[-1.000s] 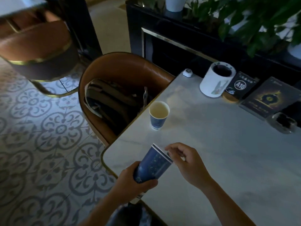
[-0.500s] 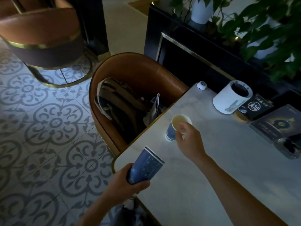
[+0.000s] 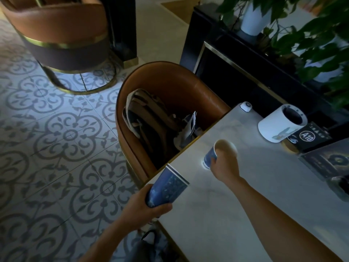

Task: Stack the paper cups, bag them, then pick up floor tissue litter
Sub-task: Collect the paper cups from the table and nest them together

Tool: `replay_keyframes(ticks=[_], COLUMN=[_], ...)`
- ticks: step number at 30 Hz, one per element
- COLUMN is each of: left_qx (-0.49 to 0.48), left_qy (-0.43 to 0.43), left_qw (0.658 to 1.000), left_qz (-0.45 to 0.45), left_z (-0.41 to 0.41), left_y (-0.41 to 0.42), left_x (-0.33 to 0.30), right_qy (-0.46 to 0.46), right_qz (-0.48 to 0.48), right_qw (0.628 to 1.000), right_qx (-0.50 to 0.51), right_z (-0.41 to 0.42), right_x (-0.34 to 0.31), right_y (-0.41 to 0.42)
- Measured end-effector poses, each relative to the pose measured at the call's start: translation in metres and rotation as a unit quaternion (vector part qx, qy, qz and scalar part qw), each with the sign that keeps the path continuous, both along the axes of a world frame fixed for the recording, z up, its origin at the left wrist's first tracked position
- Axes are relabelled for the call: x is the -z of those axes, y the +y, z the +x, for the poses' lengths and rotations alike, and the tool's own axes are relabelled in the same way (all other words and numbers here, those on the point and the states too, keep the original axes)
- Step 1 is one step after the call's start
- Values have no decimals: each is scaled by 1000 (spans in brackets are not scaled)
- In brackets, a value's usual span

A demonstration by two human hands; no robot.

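A patterned tile floor [image 3: 56, 148] in grey and white fills the left half of the scene, and a pale marble table [image 3: 255, 214] with a gold edge takes the near right. A brown leather tub chair [image 3: 170, 86] is tucked against the table's left edge, with a backpack [image 3: 149, 120] and some crumpled paper lying on its seat; a second chair of the same kind [image 3: 62, 31] stands far left. A dark planter cabinet [image 3: 236, 69] with leafy green plants [image 3: 311, 35] runs along the far right. On the far side of the table a white cylindrical holder [image 3: 277, 125] stands next to a small black A10 sign [image 3: 307, 137]. The left hand [image 3: 143, 208] is wrapped around the base of a tilted stack of blue paper cups [image 3: 166, 188], held over the table's near-left corner. The right hand [image 3: 224, 163] is closed around a single blue paper cup [image 3: 213, 156], which is tipped over the tabletop near the left edge.
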State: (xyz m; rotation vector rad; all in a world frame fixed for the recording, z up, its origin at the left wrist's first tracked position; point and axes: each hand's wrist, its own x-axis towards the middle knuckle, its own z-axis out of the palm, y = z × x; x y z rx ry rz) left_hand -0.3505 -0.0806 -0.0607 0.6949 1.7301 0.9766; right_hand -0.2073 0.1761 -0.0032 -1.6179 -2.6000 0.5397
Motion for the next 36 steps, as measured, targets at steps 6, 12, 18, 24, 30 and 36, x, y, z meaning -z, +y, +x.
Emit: replay_keyframes(ticks=[6, 12, 18, 24, 30, 36], left_qx=[11, 34, 84, 106, 132, 134], left_qy=[32, 49, 72, 29, 31, 11], left_qw=[999, 998, 993, 994, 991, 991], left_qz=[6, -20, -31, -17, 7, 17], left_z=[-4, -7, -7, -9, -15, -19], left_y=[-1, 7, 18, 28, 29, 31], left_x=[6, 7, 4, 2, 0, 0], right_qy=[63, 122, 244, 294, 294, 298], right_qz=[-3, -8, -42, -79, -111, -158], right_qw=[998, 992, 969, 951, 949, 941], right_qx=[28, 26, 28, 51, 33, 25], right_z=[11, 15, 27, 38, 40, 34], right_x=[-3, -28, -63, -74, -76, -76], right_y=[0, -11, -29, -36, -35, -39])
